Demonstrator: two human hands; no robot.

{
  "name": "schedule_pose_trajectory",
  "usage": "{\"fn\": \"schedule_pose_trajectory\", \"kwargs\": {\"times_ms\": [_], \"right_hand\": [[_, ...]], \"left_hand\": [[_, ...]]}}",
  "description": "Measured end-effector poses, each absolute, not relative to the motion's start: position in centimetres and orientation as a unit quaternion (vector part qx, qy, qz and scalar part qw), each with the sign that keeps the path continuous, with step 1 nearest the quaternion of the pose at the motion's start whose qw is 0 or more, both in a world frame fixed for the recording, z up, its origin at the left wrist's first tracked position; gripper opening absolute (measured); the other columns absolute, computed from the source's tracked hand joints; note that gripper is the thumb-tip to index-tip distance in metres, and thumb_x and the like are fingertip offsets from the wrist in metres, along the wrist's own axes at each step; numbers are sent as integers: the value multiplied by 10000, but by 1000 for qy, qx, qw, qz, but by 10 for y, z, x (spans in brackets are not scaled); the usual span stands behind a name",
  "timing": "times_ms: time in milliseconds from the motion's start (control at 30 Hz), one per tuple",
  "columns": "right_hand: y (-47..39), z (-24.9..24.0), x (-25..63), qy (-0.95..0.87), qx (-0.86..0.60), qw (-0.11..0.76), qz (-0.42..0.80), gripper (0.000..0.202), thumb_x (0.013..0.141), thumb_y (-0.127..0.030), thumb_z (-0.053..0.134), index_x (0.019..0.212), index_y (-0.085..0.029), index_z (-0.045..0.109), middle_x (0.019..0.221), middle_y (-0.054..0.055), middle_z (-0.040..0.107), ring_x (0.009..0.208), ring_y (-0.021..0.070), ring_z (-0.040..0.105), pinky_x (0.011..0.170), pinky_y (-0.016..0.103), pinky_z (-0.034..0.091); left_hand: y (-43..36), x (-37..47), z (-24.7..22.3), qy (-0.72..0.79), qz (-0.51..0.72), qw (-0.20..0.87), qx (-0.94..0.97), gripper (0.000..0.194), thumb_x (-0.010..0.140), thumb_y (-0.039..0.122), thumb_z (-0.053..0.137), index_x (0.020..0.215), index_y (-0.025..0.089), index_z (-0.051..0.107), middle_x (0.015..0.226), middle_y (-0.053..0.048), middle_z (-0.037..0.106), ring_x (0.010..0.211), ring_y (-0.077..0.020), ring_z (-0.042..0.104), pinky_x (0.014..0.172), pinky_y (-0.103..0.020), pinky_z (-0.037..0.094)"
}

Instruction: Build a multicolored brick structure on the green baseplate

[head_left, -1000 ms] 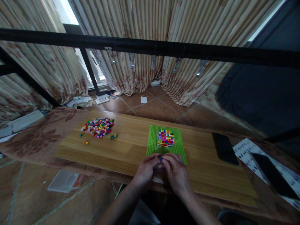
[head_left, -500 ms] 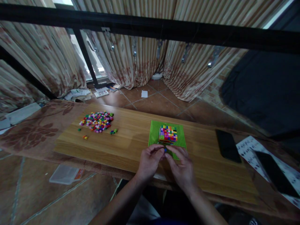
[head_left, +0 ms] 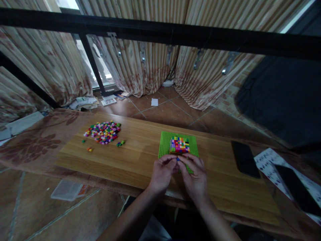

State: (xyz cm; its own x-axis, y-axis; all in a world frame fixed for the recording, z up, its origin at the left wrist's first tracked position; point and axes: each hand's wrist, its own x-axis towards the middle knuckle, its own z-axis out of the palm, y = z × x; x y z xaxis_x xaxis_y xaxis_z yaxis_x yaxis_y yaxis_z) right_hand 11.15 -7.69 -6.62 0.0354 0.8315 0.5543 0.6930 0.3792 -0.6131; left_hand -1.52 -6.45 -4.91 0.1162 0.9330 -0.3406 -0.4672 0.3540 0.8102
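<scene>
A small blue toy brick is pinched between the fingertips of my left hand and my right hand. Both hands are closed, their tips meeting over the near edge of a green studded baseplate. Just beyond my fingers, a block built of many-coloured bricks stands on that baseplate. My hands cover the plate's near part. Whether another brick is joined to the blue one is too small to tell.
On the wooden board, a heap of loose coloured bricks lies at the left, with a few strays near it. A black phone lies at the right, beside a printed sheet and another dark device. A clear plastic lid rests on the floor.
My hands stay together at the near edge of the baseplate, raised very slightly, and the blue brick shows a little more between the fingertips. The whole view has shifted slightly.
</scene>
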Motion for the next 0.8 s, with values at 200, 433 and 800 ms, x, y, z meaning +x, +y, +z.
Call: {"fn": "schedule_pose_trajectory", "kwargs": {"times_ms": [200,433,800], "right_hand": [[-67,-47,123,-775,-506,377,33,211,916,-262,535,1035,-267,709,1005,50,664,927,188,584,811,362,498],[-48,-45,125,-782,-505,365,-10,197,920,-266,531,994,-231,711,989,51,664,918,192,554,812,356,485],[-44,-59,118,-763,-547,323,-120,233,896,-212,538,1032,-255,722,1127,67,641,996,228,514,857,391,444]], "left_hand": [[-54,-16,-54,458,515,646,328,230,639,279,748,811,156,657,701,-10,668,639,-125,601,621,-243,489],[-52,-22,-58,502,498,557,436,285,782,250,620,1054,166,621,781,-30,687,680,-149,627,644,-257,495],[-62,-21,-71,548,376,314,678,442,904,239,417,1333,241,521,1112,-88,672,964,-226,633,900,-366,498]]}}
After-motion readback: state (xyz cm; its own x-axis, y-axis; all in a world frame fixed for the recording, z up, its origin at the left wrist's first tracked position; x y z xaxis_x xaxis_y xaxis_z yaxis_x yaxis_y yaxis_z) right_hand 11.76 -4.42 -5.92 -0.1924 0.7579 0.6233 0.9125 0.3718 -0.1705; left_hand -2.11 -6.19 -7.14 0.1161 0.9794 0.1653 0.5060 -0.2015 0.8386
